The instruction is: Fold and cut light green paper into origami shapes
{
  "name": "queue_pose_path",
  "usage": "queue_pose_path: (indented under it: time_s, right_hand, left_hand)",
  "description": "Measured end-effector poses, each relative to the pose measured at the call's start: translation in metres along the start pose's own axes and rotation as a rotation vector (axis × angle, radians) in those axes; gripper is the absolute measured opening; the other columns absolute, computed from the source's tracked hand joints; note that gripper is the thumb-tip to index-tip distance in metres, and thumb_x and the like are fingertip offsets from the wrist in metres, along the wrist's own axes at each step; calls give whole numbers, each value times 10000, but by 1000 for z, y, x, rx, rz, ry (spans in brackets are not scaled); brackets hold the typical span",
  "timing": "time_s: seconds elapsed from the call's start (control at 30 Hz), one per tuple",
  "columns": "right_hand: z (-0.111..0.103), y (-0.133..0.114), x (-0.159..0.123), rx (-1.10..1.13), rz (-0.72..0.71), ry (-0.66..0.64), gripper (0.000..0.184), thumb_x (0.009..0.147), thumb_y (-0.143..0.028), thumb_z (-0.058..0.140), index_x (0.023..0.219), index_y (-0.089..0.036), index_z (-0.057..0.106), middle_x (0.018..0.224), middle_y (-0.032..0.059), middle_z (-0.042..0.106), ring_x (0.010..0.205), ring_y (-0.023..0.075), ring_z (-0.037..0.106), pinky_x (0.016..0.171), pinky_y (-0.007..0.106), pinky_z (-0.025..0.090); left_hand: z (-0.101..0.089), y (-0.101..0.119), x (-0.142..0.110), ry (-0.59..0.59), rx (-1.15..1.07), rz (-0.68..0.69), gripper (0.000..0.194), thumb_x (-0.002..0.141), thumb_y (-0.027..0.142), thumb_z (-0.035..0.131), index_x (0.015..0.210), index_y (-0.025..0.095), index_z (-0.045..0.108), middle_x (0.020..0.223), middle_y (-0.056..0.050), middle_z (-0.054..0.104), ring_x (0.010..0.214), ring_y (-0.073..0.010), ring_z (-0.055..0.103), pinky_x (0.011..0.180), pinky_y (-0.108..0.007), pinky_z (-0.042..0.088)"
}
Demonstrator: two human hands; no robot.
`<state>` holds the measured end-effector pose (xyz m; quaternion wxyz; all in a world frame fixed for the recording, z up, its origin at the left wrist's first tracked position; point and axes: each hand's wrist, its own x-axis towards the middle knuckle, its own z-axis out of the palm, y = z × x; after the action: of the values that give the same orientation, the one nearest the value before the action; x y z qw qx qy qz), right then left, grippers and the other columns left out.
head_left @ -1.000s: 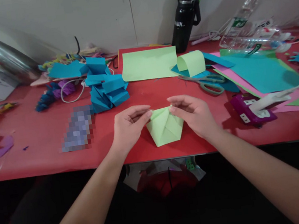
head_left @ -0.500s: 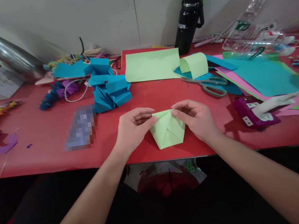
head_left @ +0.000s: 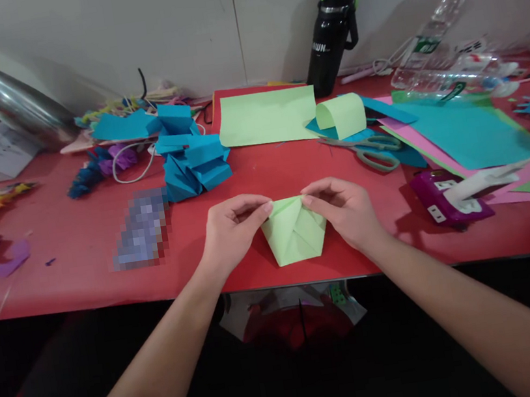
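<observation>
Near the middle of the table's close edge, I have a folded green paper (head_left: 295, 230) between both hands, its wide side far and its narrower side towards me. With the left hand (head_left: 232, 229), my grip is clamped on the far left corner, thumb on top. With the right hand (head_left: 348, 210), the grip is clamped on the far right corner in the same way, the thumb at the top of a slanting crease. I cannot tell whether the paper lies flat on the red table (head_left: 80, 251) or is slightly raised.

Beyond it, to the right, I see open scissors (head_left: 378, 159) beside a curled green strip (head_left: 351, 115). A flat green sheet (head_left: 267, 117) lies farther back, left of the strip, and a black bottle (head_left: 328, 38) stands behind them. Left of the scissors I make out a pleated blue paper (head_left: 195, 162), with a blurred patch (head_left: 139, 232) nearer and to its left.

On the right side, a purple power block (head_left: 435, 197) holds a white plug (head_left: 477, 183), just beside coloured sheets (head_left: 463, 131) in blue, pink and green. Clear plastic bottles (head_left: 450, 82) are at the far right.
</observation>
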<state>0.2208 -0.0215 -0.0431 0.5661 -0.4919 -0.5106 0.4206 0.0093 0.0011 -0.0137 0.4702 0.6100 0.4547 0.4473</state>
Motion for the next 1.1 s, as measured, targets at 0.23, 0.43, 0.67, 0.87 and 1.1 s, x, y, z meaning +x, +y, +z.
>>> queue_pose_path:
  time_s: [0.23, 0.43, 0.67, 0.87, 1.1]
  right_hand:
    - [0, -1, 1, 30, 7, -17, 162, 782, -355, 801, 881, -235, 756, 828, 22, 722, 755, 162, 655, 684, 311, 541]
    - [0, -1, 5, 109, 73, 4, 177, 730, -345, 837, 841, -230, 762, 802, 13, 718, 737, 151, 641, 690, 309, 531]
    - [-1, -2, 6, 202, 118, -5, 199, 705, -313, 855, 870, -236, 774, 821, 7, 727, 764, 142, 651, 724, 302, 536]
    - [0, -2, 6, 172, 105, -11, 212, 694, -320, 858, 876, -241, 783, 814, 14, 746, 755, 155, 669, 722, 324, 556]
    - [3, -3, 5, 175, 109, 11, 185, 674, -305, 871, 833, -251, 794, 807, 13, 763, 743, 162, 688, 720, 339, 580]
  left_hand:
    - [-1, 1, 1, -14, 67, 20, 161, 803, 330, 781, 863, 180, 777, 874, -58, 789, 829, -211, 742, 757, -305, 612]
    - [0, 4, 1, 15, 156, 101, 156, 811, 308, 770, 909, 188, 790, 918, -60, 796, 870, -226, 747, 799, -327, 616]
    - [-1, 6, 0, -6, 136, 104, 202, 816, 313, 770, 972, 185, 787, 987, -70, 794, 919, -228, 743, 813, -318, 609]
    - [3, 10, 0, -110, 136, 46, 312, 772, 407, 799, 982, 184, 742, 944, -74, 774, 891, -234, 728, 754, -315, 586]
    - [13, 8, 1, -157, 222, -20, 402, 771, 432, 792, 1083, 195, 704, 1049, -84, 748, 926, -240, 707, 753, -334, 572]
